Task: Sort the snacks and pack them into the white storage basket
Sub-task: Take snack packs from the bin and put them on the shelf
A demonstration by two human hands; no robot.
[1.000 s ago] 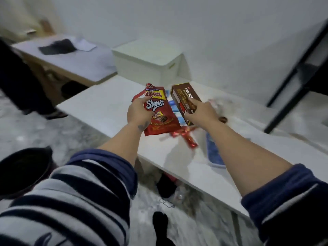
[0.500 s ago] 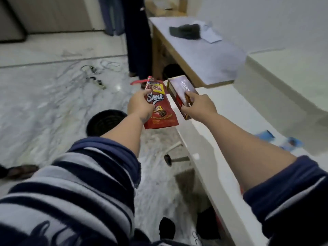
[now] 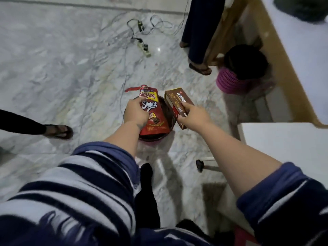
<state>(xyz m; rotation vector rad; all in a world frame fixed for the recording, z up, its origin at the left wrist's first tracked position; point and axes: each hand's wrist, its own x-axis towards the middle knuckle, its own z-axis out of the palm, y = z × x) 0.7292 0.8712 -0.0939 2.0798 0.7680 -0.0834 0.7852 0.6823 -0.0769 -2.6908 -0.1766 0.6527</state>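
Above a dark bin (image 3: 150, 135), left hand (image 3: 135, 113) gripping torn red pouch (image 3: 153, 114), right hand (image 3: 192, 116) pinching brown box (image 3: 175, 102)

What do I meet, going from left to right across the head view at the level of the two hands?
Sandalled foot → left hand → red snack pouch → brown snack box → right hand → white table.

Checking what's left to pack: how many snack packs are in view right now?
2: the red pouch in the left hand, the brown box in the right hand. Others may lie out of view.
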